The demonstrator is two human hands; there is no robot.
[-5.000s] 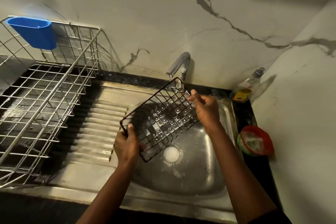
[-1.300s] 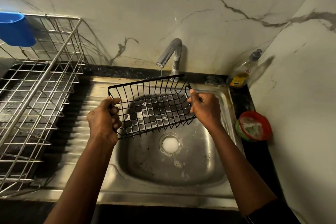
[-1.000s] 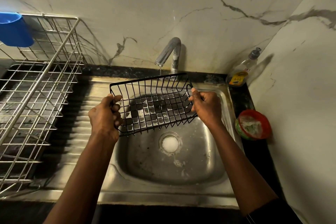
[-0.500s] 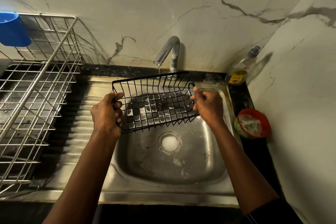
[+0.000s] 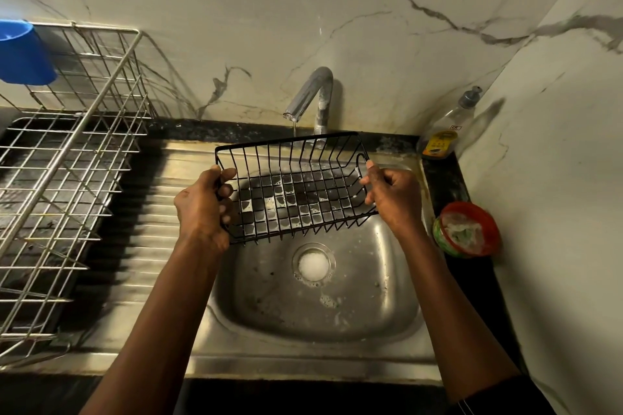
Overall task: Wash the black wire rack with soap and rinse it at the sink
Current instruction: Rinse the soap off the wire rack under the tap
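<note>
The black wire rack (image 5: 298, 190) is held in the air over the sink (image 5: 337, 313), open side up, just below the tap (image 5: 312, 91), whose thin stream falls at its far rim. The left grip (image 5: 202, 205) is curled round the rack's left end and the right grip (image 5: 394, 195) clasps its right end: 2 closed holds. Soap film fills some floor squares. Foam covers the drain (image 5: 313, 263). On the dark desk (image 5: 445, 178) at right sit a soap bottle (image 5: 445, 128) and a red tub (image 5: 467, 229).
</note>
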